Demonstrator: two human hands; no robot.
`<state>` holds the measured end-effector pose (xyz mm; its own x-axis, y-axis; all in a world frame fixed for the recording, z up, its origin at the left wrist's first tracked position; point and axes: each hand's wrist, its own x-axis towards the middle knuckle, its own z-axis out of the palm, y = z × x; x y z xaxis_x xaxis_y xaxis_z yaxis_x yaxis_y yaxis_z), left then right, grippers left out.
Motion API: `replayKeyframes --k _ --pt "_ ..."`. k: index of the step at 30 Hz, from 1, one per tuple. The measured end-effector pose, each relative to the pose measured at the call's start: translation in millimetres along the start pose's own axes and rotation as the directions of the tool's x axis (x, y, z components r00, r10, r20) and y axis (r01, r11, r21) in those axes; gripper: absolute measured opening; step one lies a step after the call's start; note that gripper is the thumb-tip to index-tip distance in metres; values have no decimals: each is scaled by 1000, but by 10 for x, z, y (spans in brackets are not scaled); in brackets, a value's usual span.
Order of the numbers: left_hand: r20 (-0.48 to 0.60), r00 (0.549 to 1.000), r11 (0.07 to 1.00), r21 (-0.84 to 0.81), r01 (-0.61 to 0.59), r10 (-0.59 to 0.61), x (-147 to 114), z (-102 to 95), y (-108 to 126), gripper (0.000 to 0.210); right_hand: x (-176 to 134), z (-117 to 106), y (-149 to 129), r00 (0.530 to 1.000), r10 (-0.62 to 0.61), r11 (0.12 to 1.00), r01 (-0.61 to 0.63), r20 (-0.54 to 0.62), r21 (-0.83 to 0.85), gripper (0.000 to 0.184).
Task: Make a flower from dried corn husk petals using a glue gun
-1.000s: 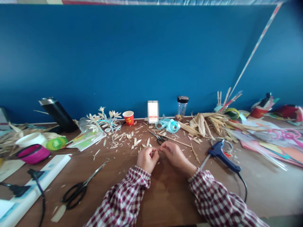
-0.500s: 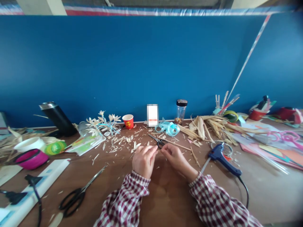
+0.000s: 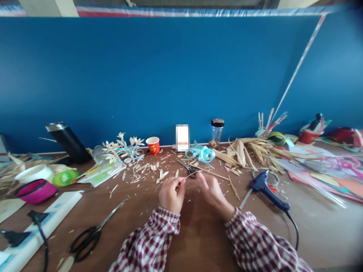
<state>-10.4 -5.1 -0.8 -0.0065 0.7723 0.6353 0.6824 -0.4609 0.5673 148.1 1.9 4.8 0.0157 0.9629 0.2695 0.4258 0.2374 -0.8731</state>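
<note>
Up goes the blue panel (image 3: 170, 75), filling the whole back of the scene, and below it spreads the brown table (image 3: 204, 245). Dry husks (image 3: 241, 153) sprawl at the back right, while the white power strip (image 3: 61, 213) slants in at the near left with plugs in it. A black flask (image 3: 68, 141) leans by the panel.

Two checked sleeves reach into the middle — and here are the hands! The left hand (image 3: 171, 194) is closed down to a pinch, thumb against forefinger, on a thin strip. The right hand (image 3: 212, 194) sits just beside it, fingers near the strip's other end, but it's blurred: whether it grips, I can't tell.

Off to the right lies a blue glue gun (image 3: 269, 190); at left, large black-handled scissors (image 3: 98, 227). Pale flowers (image 3: 121, 147) stand near a red cup (image 3: 153, 146), with a lidded jar (image 3: 217, 132) and light-blue ribbon (image 3: 202, 153) farther right. Small scissors (image 3: 185, 166) rest just beyond the fingers.

And the slimmest of all — that pale thin strip (image 3: 193, 173), bridging the gap between the hands.
</note>
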Motion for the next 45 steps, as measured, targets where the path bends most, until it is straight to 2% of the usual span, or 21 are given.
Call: replayKeyframes --k 1,3,8,13,21,25,28,31,35,38,42,45 --pt "6 999 999 30 -42 42 -13 4 13 18 -10 30 7 997 17 1000 -17 77 4 50" --pt "27 994 992 62 -107 106 -38 13 41 16 -23 73 11 989 49 998 -53 136 23 53" --pt "88 978 980 54 -192 187 -73 31 82 17 -13 64 -40 986 87 987 -105 143 125 56" --pt "92 980 980 71 -184 177 -65 29 70 18 2 59 -20 988 6 988 -29 155 150 55" --pt "93 984 983 93 -160 151 -49 7 72 18 1 35 -14 983 -84 982 54 162 180 41" --pt "88 989 991 56 -121 115 -51 -2 75 17 8 -7 -43 980 -12 984 -24 199 175 46" --pt "99 995 998 -62 -27 33 -42 -2 68 18 0 -54 -72 973 -2 982 -41 229 185 48" --pt "185 980 968 -223 114 -73 -25 9 59 21 -32 -91 -109 967 -52 968 -13 250 251 31" --pt "323 927 893 -337 299 -189 -12 24 69 25 -58 -95 -129 969 -96 900 -13 226 436 34" --pt "333 924 888 -344 306 -189 -16 19 94 25 -34 -71 -98 970 -104 872 -16 218 489 30" --pt "305 939 900 -344 266 -160 -21 1 121 25 12 -23 -27 983 -40 840 -64 180 539 28" --pt "292 946 909 -338 242 -143 -19 -5 128 22 24 -12 -5 986 -24 849 -68 168 524 28"
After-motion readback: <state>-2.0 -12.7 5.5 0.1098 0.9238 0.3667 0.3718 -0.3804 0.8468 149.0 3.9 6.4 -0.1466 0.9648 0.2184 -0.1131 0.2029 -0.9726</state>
